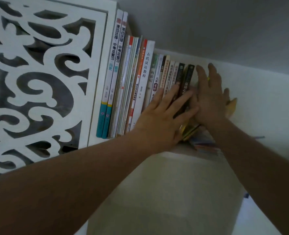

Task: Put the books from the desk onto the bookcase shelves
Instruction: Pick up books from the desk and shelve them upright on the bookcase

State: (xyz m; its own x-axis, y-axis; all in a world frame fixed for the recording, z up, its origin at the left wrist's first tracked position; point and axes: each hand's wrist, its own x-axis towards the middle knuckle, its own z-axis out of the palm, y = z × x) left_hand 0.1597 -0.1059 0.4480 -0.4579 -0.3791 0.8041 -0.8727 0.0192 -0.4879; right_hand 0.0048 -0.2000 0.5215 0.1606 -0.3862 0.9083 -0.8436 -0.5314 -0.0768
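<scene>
White painted bookcase shelf (182,150), seen in the single head view from below and at a slant, carries a row of upright paperback books (137,85) whose spines face the camera, their long axes running from the shelf edge up toward the grey ceiling. At the row's right end stand two dark-spined books (185,82), and both hands meet there. The left hand (164,116) lies flat across the lower spines, fingers straight and slightly spread, pressing rather than gripping. The right hand (208,99) is also flat with fingers extended upward, set just right of the last dark spine and seemingly against its cover side; whether it pinches anything I cannot tell. Under the hands some yellow-edged books (189,131) lie tilted at the shelf edge. Judging from this, the coming move is a push into the shelf and leftward, and the right hand is the nearer one to close the row.
</scene>
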